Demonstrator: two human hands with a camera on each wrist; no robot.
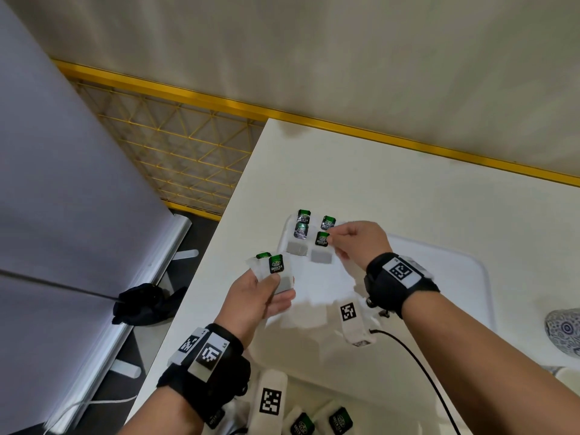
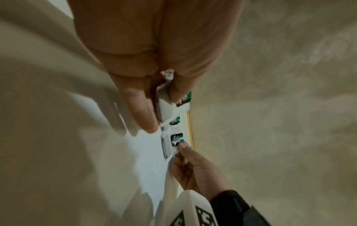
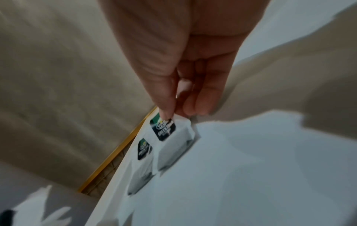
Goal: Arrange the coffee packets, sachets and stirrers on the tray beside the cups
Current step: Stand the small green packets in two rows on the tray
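Note:
Several white green-tea sachets with green-and-black labels lie at the far left corner of the white tray (image 1: 464, 268). My right hand (image 1: 351, 241) pinches the top edge of one sachet (image 1: 321, 239) (image 3: 168, 137) lying on the tray, thumb on its label. Beside it lies another sachet (image 1: 300, 231) (image 3: 144, 150). My left hand (image 1: 260, 296) hovers over the tray's left rim and grips a small stack of sachets (image 1: 276, 265) (image 2: 173, 110), thumb across the top one.
More sachets (image 1: 340, 420) lie on the white table at the near edge. A blue-patterned cup (image 1: 565, 331) stands at the right. A black cable (image 1: 417, 362) crosses the tray. The table's left edge drops to a yellow wire rack (image 1: 175, 142).

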